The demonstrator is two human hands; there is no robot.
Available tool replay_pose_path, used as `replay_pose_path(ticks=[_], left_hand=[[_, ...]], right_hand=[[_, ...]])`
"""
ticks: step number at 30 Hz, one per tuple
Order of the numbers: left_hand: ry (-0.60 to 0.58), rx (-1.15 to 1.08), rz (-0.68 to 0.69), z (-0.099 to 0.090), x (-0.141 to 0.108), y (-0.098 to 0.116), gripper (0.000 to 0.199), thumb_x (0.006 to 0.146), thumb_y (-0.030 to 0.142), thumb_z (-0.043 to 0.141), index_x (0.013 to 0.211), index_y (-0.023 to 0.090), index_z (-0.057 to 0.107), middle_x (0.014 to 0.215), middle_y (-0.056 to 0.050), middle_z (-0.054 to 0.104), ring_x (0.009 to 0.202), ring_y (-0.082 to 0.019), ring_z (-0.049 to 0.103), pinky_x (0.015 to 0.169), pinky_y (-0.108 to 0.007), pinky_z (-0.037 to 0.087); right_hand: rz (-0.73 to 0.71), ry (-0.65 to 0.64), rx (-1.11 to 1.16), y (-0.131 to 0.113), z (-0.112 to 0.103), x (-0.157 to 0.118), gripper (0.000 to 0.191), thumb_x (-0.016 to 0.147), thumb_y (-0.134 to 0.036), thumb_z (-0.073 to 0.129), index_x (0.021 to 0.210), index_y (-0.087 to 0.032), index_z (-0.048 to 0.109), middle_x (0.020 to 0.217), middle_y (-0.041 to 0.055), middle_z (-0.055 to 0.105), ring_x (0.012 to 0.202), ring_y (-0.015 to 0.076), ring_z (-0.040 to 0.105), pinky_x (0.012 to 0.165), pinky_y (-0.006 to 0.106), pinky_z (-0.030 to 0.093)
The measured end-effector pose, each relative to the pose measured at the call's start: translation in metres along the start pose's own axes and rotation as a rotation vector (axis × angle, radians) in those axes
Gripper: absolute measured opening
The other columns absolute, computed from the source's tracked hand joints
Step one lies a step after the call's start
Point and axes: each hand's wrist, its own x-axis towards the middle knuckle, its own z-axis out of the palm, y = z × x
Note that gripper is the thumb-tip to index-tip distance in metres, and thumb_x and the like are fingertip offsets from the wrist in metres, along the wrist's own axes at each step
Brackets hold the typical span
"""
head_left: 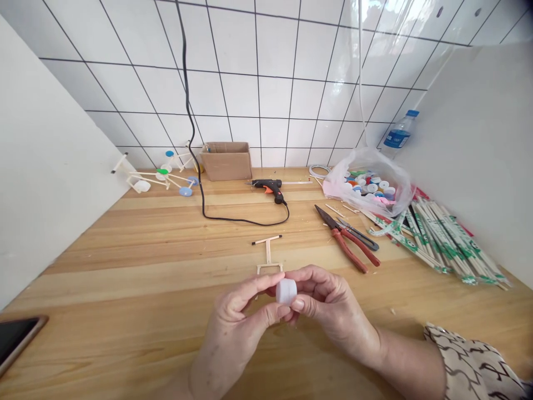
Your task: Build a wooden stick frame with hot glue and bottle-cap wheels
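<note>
So the person's got both hands up over the wooden bench, and the fingers of the left hand and right hand are clamped on the same little white cap, one hand on each side of it. The cap sits right between the fingertips, held up off the wood as far as I can tell.

Just beyond the fingers there's a small stick frame with dark tips on its crossbar, its near end partly hidden by the hands. Further out, past the frame, a black glue gun lies on its side, near a cardboard box.

Off to the right of the fingers you've got red-handled pliers lying open a bit, with snips just beside them, then a plastic bag of colored caps and a heap of wrapped sticks. Far left beyond the fingers are some stick-and-cap builds, and a phone is nearer the left edge.
</note>
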Motion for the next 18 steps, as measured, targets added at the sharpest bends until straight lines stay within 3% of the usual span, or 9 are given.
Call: replay_pose_path(ticks=[5,10,18], left_hand=[[-0.011,-0.030,0.012,0.0000,0.0007,0.0020,0.024,0.070,0.014,0.070,0.092,0.022,0.074,0.081,0.001,0.075,0.067,-0.016,0.070,0.059,-0.024,0.062],[-0.006,0.035,0.042,-0.0005,0.0007,0.0026,0.024,0.071,0.016,0.070,0.093,0.023,0.074,0.086,-0.001,0.076,0.074,-0.019,0.070,0.062,-0.027,0.063],[0.013,0.152,0.143,-0.0014,-0.0006,0.0014,0.024,0.069,0.016,0.072,0.091,0.024,0.075,0.085,0.000,0.077,0.077,-0.021,0.071,0.071,-0.031,0.063]], right_hand=[[0.006,-0.006,-0.016,-0.0047,0.0032,-0.0015,0.022,0.077,-0.026,0.074,0.097,-0.019,0.068,0.075,0.0017,0.072,0.061,0.0105,0.066,0.060,0.023,0.055],[0.005,-0.006,-0.060,-0.0053,0.0043,-0.0032,0.024,0.079,-0.030,0.072,0.100,-0.019,0.067,0.085,0.0045,0.073,0.065,0.0115,0.065,0.064,0.026,0.056],[-0.020,0.004,-0.077,-0.0020,0.0052,-0.0059,0.024,0.080,-0.031,0.071,0.101,-0.020,0.067,0.084,0.0040,0.072,0.068,0.0128,0.065,0.065,0.027,0.056]])
